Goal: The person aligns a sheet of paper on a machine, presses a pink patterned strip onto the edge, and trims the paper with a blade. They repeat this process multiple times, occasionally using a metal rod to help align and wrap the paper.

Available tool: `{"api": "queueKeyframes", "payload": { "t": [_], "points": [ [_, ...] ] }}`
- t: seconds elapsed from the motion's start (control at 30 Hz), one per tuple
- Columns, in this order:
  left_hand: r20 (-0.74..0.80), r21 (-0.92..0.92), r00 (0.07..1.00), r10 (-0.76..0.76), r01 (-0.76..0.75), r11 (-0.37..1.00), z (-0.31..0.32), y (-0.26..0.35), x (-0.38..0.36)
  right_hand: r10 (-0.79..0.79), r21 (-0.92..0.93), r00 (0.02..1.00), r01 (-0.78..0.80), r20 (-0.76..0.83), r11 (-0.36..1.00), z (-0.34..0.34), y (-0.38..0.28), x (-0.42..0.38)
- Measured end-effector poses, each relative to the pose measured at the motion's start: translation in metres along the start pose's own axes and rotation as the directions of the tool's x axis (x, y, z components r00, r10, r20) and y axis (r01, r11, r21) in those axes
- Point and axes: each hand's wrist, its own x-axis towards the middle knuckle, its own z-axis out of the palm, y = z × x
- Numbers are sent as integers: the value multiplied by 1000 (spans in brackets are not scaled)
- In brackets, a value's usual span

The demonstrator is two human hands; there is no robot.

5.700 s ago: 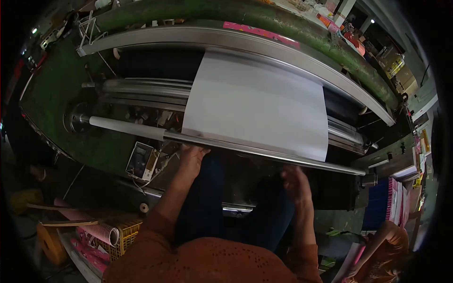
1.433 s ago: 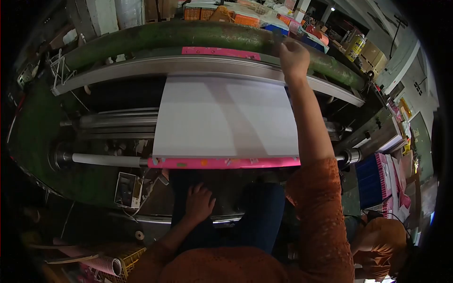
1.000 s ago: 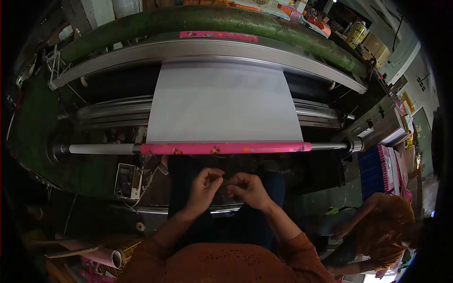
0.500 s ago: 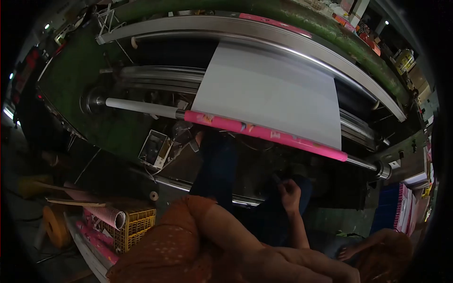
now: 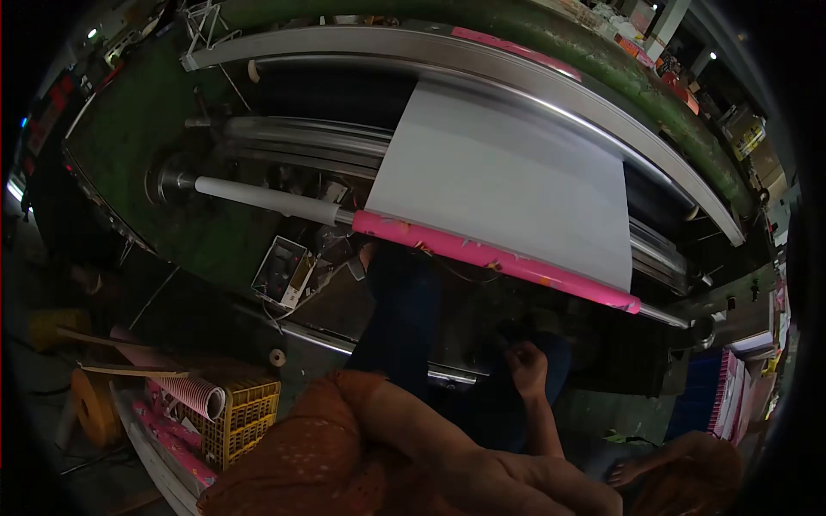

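Above the dark blue trouser legs, my left hand [image 5: 527, 368] is raised with its fingers curled together; what they hold, if anything, is too dark to tell. My right hand [image 5: 621, 470], at the lower right beside an orange sleeve [image 5: 701, 469], has its fingers apart and nothing visible in it. Beyond both hands, a pink patterned roll [image 5: 499, 260] sits on a metal shaft [image 5: 664, 317]. A wide white sheet [image 5: 508, 181] runs from this roll up under a metal bar. Neither hand touches the roll.
A white tube [image 5: 267, 199] is on the shaft's left part. Below it lies an open box of parts [image 5: 282, 271]. At the lower left are a yellow crate [image 5: 249, 413], a striped tube [image 5: 194, 394] and an orange roll [image 5: 93, 408]. Pink-edged stacks [image 5: 731, 391] stand at right.
The roll and sheet appear slightly further right and lower, and the printed pattern on the roll has turned. My left hand is a little lower, its fingers still curled.
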Motion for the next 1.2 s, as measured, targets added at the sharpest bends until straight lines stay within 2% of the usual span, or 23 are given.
{"api": "queueKeyframes", "payload": {
  "t": [0.07,0.1,0.13,0.17,0.2,0.23,0.27,0.33,0.37,0.43,0.47,0.53,0.57,0.6,0.67,0.73,0.77,0.83,0.93,1.0,1.07,1.13,1.2],
  "points": [
    [-20,121,1000,-13,15,993,-5,13,-10,49,269,990,-85,135,959,-4,-17,4],
    [-33,205,999,-19,26,978,-9,22,-15,45,260,989,-81,142,962,-10,-27,7],
    [-65,356,998,-14,36,934,-16,31,-25,5,330,988,-55,152,942,-22,-64,9],
    [-109,546,994,26,38,837,-21,42,-32,-32,400,987,-34,159,916,-33,-99,13],
    [-152,756,983,104,48,653,-25,53,-44,-149,452,983,84,110,888,-45,-130,21],
    [-197,935,952,236,110,336,-28,60,-52,-259,498,964,198,56,844,-53,-159,31],
    [-238,967,901,363,255,-1,-32,68,-61,-377,425,926,338,9,840,-56,-186,47],
    [-251,768,834,491,480,-423,-48,78,-82,-565,249,824,557,-47,792,-47,-235,88],
    [-254,766,830,497,486,-420,-56,85,-89,-633,151,772,633,-55,759,-36,-257,109],
    [-161,428,860,484,503,-751,-72,103,-100,-627,101,775,619,80,779,1,-277,161],
    [-164,427,857,488,508,-748,-77,110,-103,-638,112,761,629,112,769,23,-280,182],
    [-233,238,846,479,528,-815,-85,125,-106,-649,123,747,638,143,760,48,-288,201],
    [-234,239,845,482,530,-814,-86,130,-107,-648,45,738,653,188,756,55,-293,204],
    [-301,192,826,477,542,-818,-85,134,-109,-641,-33,731,665,234,746,60,-295,206],
    [-370,151,802,469,550,-821,-85,141,-112,-635,-53,732,664,246,745,63,-295,202],
    [-417,58,811,411,475,-878,-86,147,-114,-629,-75,734,664,255,744,64,-297,200],
    [-421,65,811,406,473,-879,-88,149,-115,-644,-108,720,684,260,721,64,-298,199],
    [-571,83,755,323,445,-892,-90,154,-116,-648,-148,719,690,253,708,68,-299,197],
    [-534,99,783,319,432,-896,-92,159,-112,-664,-311,661,750,349,584,76,-313,205],
    [-579,88,750,319,447,-890,-92,158,-113,-630,-421,642,765,438,487,79,-330,205],
    [-605,91,731,316,458,-884,-93,159,-112,-640,-384,574,818,510,427,74,-333,203],
    [-602,121,744,289,443,-889,-94,158,-110,-718,-328,511,858,473,395,66,-318,206],
    [-573,13,758,311,388,-922,-95,157,-107,-691,-373,539,840,482,394,34,-293,203]
  ]
}}
